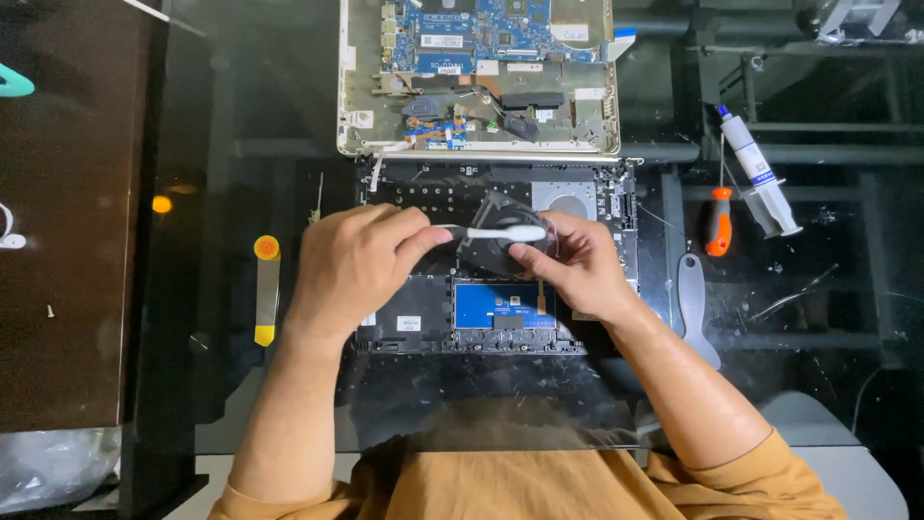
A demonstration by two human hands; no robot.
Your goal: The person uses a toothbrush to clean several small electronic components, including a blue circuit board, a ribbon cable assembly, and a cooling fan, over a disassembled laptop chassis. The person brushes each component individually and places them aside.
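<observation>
Opened up already: a pale, cream-coloured laptop shell (478,77) with its blue circuit board bare, lying at the far side of the dark glass worktop (241,116). Just in front of it, the black inner keyboard frame with a blue patch (496,306). Lifted out and held above that frame: a small round black plastic fan (502,252), right in the middle of the view. Brushing under way, with dust maybe still on the blades, though too small and dark to tell. Nothing put back together yet. Left hand (351,265) reaching in from the left, wrist straight, fingers (409,236) pinched tight round the thin handle of a white toothbrush-like brush (505,233), its head lying across the fan. Right hand (577,270) coming in from the right, elbow bent, fingers (529,258) curled shut on the fan's edge, thumb on top, holding it steady. Off to the right and well apart from the hands: an orange-handled screwdriver (717,223), a white syringe tube with a blue cap (760,173) and a flat grey plastic pry tool (695,308). Off to the left: a long clear strip tool with yellow ends (266,289).
</observation>
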